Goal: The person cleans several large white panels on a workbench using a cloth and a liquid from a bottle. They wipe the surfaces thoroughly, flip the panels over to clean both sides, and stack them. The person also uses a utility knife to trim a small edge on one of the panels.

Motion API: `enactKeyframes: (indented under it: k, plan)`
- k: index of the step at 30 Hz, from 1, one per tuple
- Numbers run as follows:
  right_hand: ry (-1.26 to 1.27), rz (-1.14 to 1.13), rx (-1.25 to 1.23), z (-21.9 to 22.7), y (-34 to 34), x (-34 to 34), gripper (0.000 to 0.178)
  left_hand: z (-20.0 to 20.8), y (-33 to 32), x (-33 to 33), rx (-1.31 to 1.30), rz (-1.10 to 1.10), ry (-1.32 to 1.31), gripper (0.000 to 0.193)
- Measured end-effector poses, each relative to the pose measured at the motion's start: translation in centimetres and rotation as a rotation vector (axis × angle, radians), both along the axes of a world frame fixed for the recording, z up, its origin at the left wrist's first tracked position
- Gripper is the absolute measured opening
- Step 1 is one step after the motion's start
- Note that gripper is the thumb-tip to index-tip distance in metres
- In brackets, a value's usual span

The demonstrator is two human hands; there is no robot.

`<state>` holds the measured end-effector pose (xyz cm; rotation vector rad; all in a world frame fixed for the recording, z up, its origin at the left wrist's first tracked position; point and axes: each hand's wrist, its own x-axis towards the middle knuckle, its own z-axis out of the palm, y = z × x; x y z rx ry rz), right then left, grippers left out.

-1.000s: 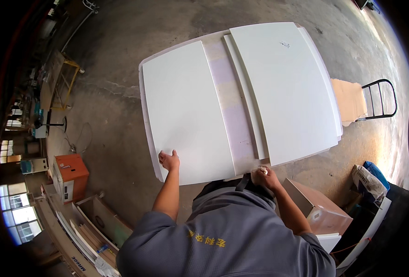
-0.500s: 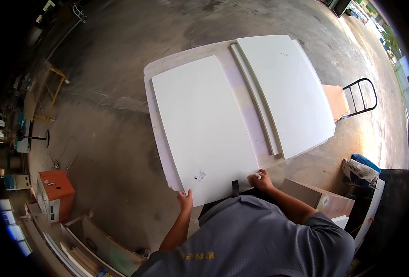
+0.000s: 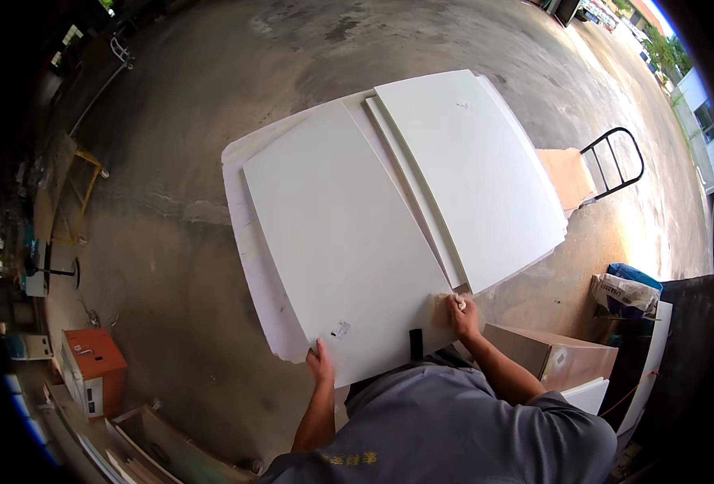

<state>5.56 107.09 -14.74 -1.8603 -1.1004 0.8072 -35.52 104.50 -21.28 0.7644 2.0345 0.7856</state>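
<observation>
A large white panel (image 3: 337,234) lies flat on a pale lilac-white padded surface (image 3: 254,254). My left hand (image 3: 320,363) grips its left edge near the close corner, thumb on top and fingers hidden beneath. At the right edge my right hand (image 3: 463,316) is closed on a small pale crumpled thing whose kind I cannot make out. Between the hands, a short black strip (image 3: 416,344) shows at the panel's near edge. A small silvery mark or label (image 3: 340,329) is on the panel by my left hand. Stacked white panels (image 3: 474,177) lie to the right.
Beyond the padded surface stands a black-handled trolley (image 3: 615,164) with cardboard (image 3: 565,179). Near right are a cardboard box (image 3: 555,355) and sacks (image 3: 627,290). An orange-topped cabinet (image 3: 96,367) and a wooden frame (image 3: 171,444) stand at left, on concrete floor (image 3: 163,266).
The near end of the panel has shifted right, narrowing the gap to the stack. Both hands stay at its edges; my right hand is closer to the stack's near corner. The whole view has shifted slightly.
</observation>
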Motion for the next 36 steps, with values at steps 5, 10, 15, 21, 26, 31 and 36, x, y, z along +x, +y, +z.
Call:
enactKeyframes:
  k: [5, 10, 15, 21, 26, 31, 36]
  plan:
    - [0.191, -0.170, -0.032, 1.7, 2.7, 9.8, 0.039, 2.0, 6.1, 9.3, 0.280, -0.028, -0.039, 0.052]
    - [0.179, -0.243, -0.055, 3.8, 4.8, 23.2, 0.039, 8.6, 11.5, 22.7, 0.198, -0.160, -0.045, 0.050]
    - [0.106, -0.321, -0.016, 2.4, 9.1, 37.0, 0.037, 9.2, 17.0, 35.2, 0.133, -0.229, -0.080, 0.053]
    - [-0.069, -0.259, -0.065, 2.4, 11.5, 44.8, 0.044, 8.6, 16.8, 43.6, 0.150, -0.237, -0.122, 0.050]
    - [-0.093, -0.296, -0.096, 1.9, 11.6, 43.9, 0.045, 7.0, 15.6, 43.8, 0.219, -0.242, -0.144, 0.050]
    - [-0.012, -0.201, -0.071, -3.3, 9.9, 40.8, 0.035, 7.1, 13.4, 40.4, 0.210, -0.236, -0.018, 0.047]
    - [-0.177, 0.056, 0.108, 1.9, 11.9, 37.5, 0.035, 17.5, 14.2, 38.2, 0.241, -0.367, -0.045, 0.035]
